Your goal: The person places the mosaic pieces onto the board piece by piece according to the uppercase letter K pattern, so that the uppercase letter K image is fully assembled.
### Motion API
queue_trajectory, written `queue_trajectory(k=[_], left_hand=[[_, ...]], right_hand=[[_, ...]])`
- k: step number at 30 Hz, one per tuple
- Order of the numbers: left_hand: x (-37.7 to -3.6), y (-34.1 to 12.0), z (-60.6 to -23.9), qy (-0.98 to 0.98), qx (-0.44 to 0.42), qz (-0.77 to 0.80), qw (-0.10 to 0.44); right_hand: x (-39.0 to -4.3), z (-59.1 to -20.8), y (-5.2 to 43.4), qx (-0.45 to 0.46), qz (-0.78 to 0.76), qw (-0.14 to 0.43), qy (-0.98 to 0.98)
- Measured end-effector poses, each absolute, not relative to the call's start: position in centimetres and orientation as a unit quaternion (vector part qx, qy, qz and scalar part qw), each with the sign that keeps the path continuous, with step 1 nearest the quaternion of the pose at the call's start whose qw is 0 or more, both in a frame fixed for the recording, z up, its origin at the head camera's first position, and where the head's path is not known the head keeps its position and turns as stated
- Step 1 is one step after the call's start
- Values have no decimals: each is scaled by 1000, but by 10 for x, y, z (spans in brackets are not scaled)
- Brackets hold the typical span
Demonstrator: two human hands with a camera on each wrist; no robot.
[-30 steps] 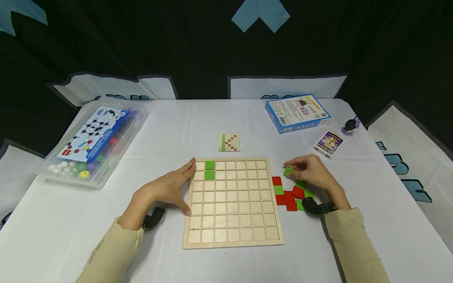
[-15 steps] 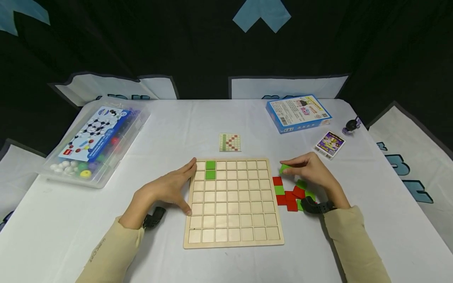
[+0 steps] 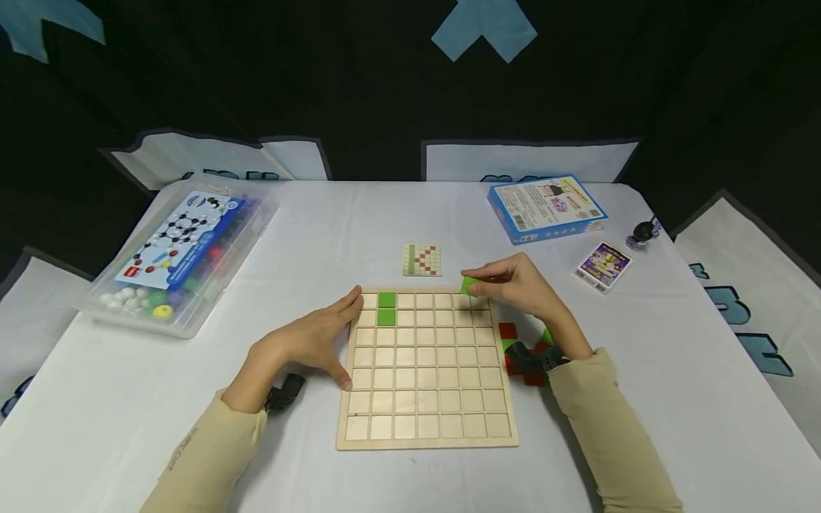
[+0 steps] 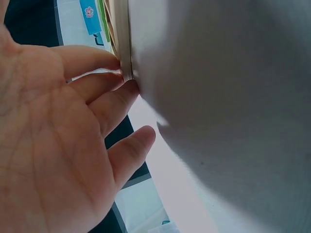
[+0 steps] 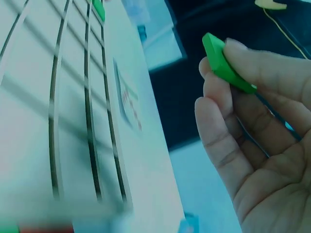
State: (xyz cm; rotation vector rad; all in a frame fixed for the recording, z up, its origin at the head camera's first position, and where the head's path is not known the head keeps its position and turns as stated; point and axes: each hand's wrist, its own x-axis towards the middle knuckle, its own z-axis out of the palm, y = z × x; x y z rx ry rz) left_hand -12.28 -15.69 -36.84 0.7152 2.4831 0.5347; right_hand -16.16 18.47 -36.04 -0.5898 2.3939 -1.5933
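One green tile (image 3: 470, 285) pinched, right hand (image 3: 522, 288) now over board (image 3: 426, 367)

White table (image 3: 398, 214): wooden grid board (image 3: 426, 370) centre, pattern card (image 3: 422, 259) behind it, clear plastic case (image 3: 182, 249) left, blue box (image 3: 546, 206), purple card (image 3: 603, 266), loose tiles (image 3: 519, 342) right

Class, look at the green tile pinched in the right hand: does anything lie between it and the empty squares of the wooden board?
Nothing visible does. The right hand holds the green tile above the wooden board, whose squares beneath it lie bare.
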Motion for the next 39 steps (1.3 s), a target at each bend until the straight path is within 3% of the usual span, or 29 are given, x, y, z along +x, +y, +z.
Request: queue_trajectory(k=[14,23,39], left_hand=[[-123,-158,-366,909,266,197,251],[-123,-158,-367,907,262,206,259],[-123,-159,-366,906,258,206,264]], right_hand=[[-167,-372,108,-265,-555,139,776],[-162,-384,71,-274,-491,198,803],[-145,-377,56,-346,-359,153,853]])
